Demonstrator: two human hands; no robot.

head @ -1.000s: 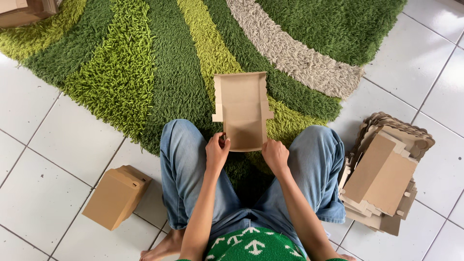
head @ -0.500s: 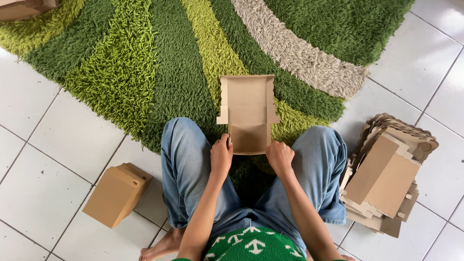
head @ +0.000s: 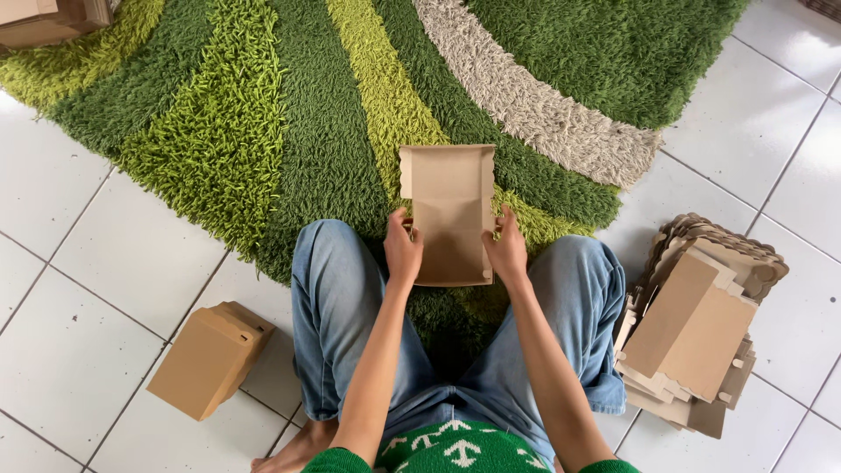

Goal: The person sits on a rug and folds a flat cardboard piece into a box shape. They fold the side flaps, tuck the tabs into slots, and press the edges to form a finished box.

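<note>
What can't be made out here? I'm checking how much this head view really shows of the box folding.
- Cardboard piece: its underside faces away; left hand and right hand cover its lower side edges.
- Stack of flat cardboard: lower sheets hidden by the top ones.
- Boxes at top left: cut by the frame edge.
- Folded box: inside unseen.

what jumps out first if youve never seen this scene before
The shaggy rug striped in greens and beige fills the top. At centre, the left hand and right hand hold a flat brown cardboard piece by its sides above the knees. A stack of cardboard blanks lies on the white tiles at right.
</note>
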